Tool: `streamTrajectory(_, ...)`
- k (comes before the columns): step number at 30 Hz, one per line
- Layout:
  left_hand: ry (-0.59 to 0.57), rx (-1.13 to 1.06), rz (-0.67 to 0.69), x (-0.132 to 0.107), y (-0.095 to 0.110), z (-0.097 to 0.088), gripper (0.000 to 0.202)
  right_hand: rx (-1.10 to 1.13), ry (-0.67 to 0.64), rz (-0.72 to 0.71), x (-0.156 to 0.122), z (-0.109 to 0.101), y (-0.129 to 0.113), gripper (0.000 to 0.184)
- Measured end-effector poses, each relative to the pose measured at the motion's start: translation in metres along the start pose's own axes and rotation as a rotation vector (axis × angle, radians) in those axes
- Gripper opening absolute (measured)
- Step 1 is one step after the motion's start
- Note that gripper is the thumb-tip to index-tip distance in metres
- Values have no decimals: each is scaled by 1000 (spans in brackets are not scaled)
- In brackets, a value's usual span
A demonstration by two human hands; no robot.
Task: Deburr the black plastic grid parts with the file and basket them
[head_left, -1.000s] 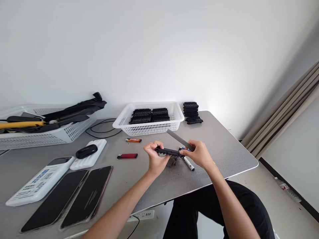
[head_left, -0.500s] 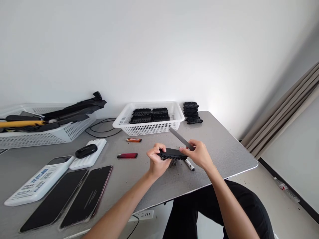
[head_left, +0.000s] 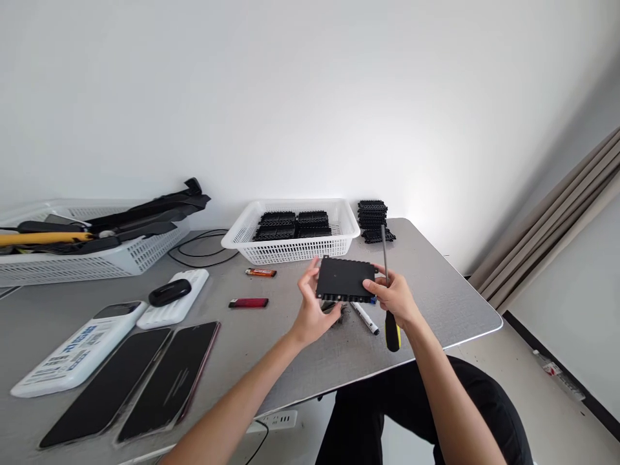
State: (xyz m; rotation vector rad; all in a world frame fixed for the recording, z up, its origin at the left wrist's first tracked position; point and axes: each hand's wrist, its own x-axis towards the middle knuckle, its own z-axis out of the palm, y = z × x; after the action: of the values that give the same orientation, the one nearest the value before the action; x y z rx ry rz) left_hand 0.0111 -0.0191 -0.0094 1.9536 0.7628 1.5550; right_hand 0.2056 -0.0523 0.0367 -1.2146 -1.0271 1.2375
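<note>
A flat black plastic plate (head_left: 345,279) is held up over the grey table (head_left: 436,290), its smooth face turned toward me. My left hand (head_left: 312,307) pinches its left edge with thumb and fingers. My right hand (head_left: 396,298) grips its right edge and also clasps a file (head_left: 385,255) with a black and yellow handle (head_left: 392,334), blade pointing up. Under the plate lie a white marker (head_left: 367,319) and a small heap of dark shavings (head_left: 339,311).
A white basket (head_left: 290,248) of black plates stands behind, with a stack of black plates (head_left: 372,219) to its right. Two lighters (head_left: 248,303), two phones (head_left: 140,381), a power bank with a black case (head_left: 169,294), a calculator (head_left: 77,349) and a tool basket (head_left: 87,255) lie left.
The plate was tipped from edge-on to face-on and raised slightly. The file swung from lying slanted across my right hand to standing upright, its handle showing below the hand.
</note>
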Motion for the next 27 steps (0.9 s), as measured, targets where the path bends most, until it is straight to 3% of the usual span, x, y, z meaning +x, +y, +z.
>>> streamTrajectory(3,-132,-376,-348,3,6,-1,88,-68,94,-82,4,-2,3,71)
streamTrajectory(6,-47,-507,-562,10,8,-4,93,-189,83,-150,3,-1,6,63)
streamTrajectory(10,36,-468,-678,15,5,-6,75,-343,5,-207,-1,4,4,45)
streamTrajectory(13,80,-401,-615,16,-2,-8,58,-420,43,-198,-2,4,1,49)
streamTrajectory(17,154,-248,-403,14,-11,-11,43,-631,196,-273,-2,-4,-5,60)
streamTrajectory(23,123,-60,-292,11,-10,-12,35,-971,348,-351,-8,-12,-12,62)
streamTrajectory(27,165,27,-226,10,-7,-12,36,-1131,361,-365,-13,-9,-16,64)
